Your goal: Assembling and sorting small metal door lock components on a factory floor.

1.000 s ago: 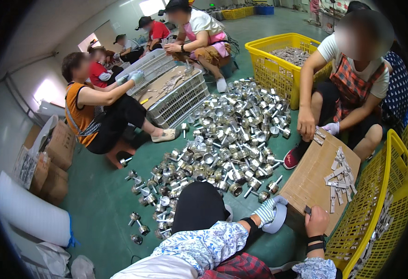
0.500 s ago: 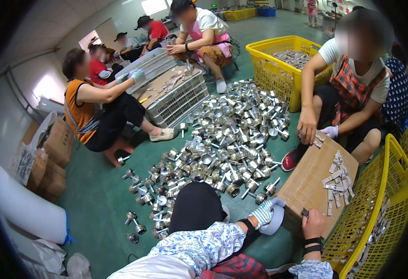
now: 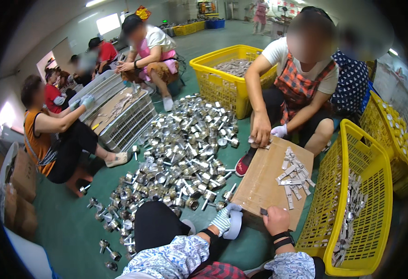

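My left hand [image 3: 221, 221], in a striped glove, is closed on a pale grey roll of tape [image 3: 234, 224] beside the near edge of a cardboard box [image 3: 254, 188]. My bare right hand [image 3: 277, 220] rests at the near side of that box. Its fingers are closed on a small dark flat piece [image 3: 263, 211], whose exact kind I cannot make out. Flat metal clips [image 3: 294, 176] lie in a loose heap on the box top. Across from me, a co-worker's bare hand [image 3: 260, 130] touches the far end of the box, beside their gloved hand.
A large pile of metal parts with stems [image 3: 185, 153] spreads over the green floor to my left. A yellow basket [image 3: 338, 186] holding metal pieces stands close on my right; another yellow basket [image 3: 218, 88] is behind the pile. A seated person works at grey crates [image 3: 129, 116].
The view has swung to the right, so everything sits further left and more of the right-hand baskets shows. Both my hands keep their holds near the box.
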Demonstrator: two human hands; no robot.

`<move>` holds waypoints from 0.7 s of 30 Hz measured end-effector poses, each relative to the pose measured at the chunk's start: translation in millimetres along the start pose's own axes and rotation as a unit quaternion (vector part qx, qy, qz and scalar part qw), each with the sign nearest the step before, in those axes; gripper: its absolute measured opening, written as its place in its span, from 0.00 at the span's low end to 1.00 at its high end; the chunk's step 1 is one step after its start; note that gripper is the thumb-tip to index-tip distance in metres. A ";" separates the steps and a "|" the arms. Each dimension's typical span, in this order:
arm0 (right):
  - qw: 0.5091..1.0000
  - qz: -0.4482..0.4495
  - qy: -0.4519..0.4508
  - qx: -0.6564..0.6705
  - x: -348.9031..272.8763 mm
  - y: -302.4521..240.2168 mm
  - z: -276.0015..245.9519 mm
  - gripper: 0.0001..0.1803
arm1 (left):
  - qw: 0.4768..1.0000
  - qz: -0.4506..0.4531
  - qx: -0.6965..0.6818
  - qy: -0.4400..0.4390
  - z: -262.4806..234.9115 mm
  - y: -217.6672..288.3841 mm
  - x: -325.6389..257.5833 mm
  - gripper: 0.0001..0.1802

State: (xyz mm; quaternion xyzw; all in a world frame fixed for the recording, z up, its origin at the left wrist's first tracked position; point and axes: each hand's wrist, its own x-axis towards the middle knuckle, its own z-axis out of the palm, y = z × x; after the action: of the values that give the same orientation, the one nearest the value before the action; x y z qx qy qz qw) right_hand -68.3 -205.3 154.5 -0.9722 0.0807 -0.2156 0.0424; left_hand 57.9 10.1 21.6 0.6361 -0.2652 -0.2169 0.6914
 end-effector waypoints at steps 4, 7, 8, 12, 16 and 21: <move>1.000 -0.010 0.008 0.009 -0.4 0.7 -2.6 0.19 | 1.000 -0.021 -0.015 -0.002 2.9 6.3 -0.4 0.20; 1.000 -0.006 0.011 0.007 -0.5 2.3 -4.6 0.18 | 0.999 -0.029 -0.034 -0.003 4.3 11.8 -2.0 0.20; 1.000 -0.010 0.011 0.005 -1.3 2.9 -4.0 0.18 | 0.999 -0.016 -0.032 0.000 5.7 13.1 -1.9 0.20; 1.000 -0.007 0.012 0.019 -0.2 -0.6 -6.4 0.15 | 1.000 0.006 -0.016 0.013 5.6 17.3 -3.7 0.19; 1.000 -0.005 0.005 0.026 1.7 -1.6 -11.2 0.14 | 1.000 -0.014 -0.013 0.020 7.4 24.3 -2.8 0.18; 1.000 -0.020 0.004 0.010 0.4 1.1 -11.6 0.17 | 1.000 -0.025 0.003 0.017 8.6 30.4 -2.9 0.17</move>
State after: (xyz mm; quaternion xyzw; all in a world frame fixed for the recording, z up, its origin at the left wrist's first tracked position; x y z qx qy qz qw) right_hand -73.0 -206.9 165.1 -0.9724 0.0594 -0.2206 0.0473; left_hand 49.0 8.3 52.0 0.6481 -0.2385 -0.2227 0.6881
